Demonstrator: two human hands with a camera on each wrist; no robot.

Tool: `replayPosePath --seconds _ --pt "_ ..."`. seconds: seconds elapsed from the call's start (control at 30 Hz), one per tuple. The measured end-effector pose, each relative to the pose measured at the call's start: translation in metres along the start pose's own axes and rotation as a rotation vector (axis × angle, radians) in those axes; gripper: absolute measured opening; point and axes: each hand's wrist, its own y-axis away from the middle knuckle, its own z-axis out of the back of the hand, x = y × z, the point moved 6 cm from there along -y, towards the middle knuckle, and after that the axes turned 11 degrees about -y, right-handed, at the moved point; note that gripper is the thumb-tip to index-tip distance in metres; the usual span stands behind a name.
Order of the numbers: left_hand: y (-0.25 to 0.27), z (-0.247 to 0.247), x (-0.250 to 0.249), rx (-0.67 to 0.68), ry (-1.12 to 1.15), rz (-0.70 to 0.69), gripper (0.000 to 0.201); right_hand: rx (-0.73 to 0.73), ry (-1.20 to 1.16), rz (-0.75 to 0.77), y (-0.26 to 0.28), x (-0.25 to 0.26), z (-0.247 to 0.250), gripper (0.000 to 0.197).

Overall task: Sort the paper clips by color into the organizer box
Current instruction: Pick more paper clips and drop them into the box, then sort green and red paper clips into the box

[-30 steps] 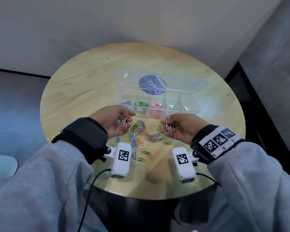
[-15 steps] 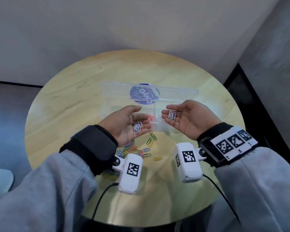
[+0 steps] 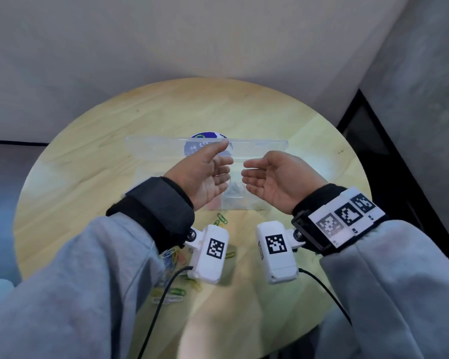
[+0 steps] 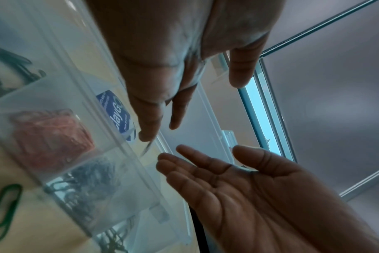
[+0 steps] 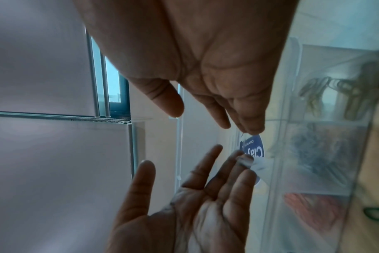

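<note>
Box point(image 3: 259, 151) lies mid-table point(image 3: 88, 156), long axis left-right, lid open toward the far side. Left hand point(image 3: 205, 174) and right hand point(image 3: 278, 180) hover palms-up over it, fingers spread, holding nothing. 0.5 s ago each pinched white clips; those are gone from the fingers. Loose clips point(image 3: 222, 218) sit on the near side of the box, partly under the wrists.

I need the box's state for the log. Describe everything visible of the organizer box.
The organizer box is clear plastic, long and open on the round wooden table; its lid bears a blue round sticker. Dividers split it into compartments: one holds red clips, the next pale ones, another green. Both open hands, left and right, hover above it, not touching.
</note>
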Motion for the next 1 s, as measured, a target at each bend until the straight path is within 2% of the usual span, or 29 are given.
replayPosePath --seconds 0.13,0.23,0.3,0.37,0.43,0.5,0.63,0.87,1.0 --pt "0.007 0.009 -0.003 -0.068 -0.014 -0.061 0.032 -0.026 0.256 0.076 0.007 0.005 -0.009 0.020" --pt "0.017 0.017 0.000 -0.120 -0.185 -0.080 0.015 0.041 0.728 0.109 0.009 -0.001 -0.015 0.017" --pt "0.027 0.029 0.007 -0.167 -0.550 -0.071 0.005 0.115 1.053 0.102 0.014 -0.014 -0.017 0.010" --pt "0.037 0.041 0.018 -0.188 -0.991 -0.044 0.007 0.167 1.293 0.091 0.017 -0.029 -0.018 0.003" --pt "0.046 0.052 0.030 -0.212 -1.310 0.039 0.007 0.199 1.488 0.092 0.019 -0.042 -0.020 0.006" --pt "0.054 0.057 0.038 -0.231 -1.477 0.099 0.010 0.199 1.588 0.063 0.017 -0.053 -0.020 0.009" --pt "0.059 0.055 0.050 -0.196 -1.616 0.128 0.022 0.175 1.694 0.026 0.011 -0.068 -0.016 0.019" --pt "0.046 0.046 0.057 -0.210 -1.627 0.047 0.028 0.164 1.745 0.123 0.008 -0.075 -0.015 0.055" --pt "0.035 0.038 0.063 -0.187 -1.659 0.028 0.023 0.180 1.784 0.129 0.005 -0.078 -0.016 0.050"
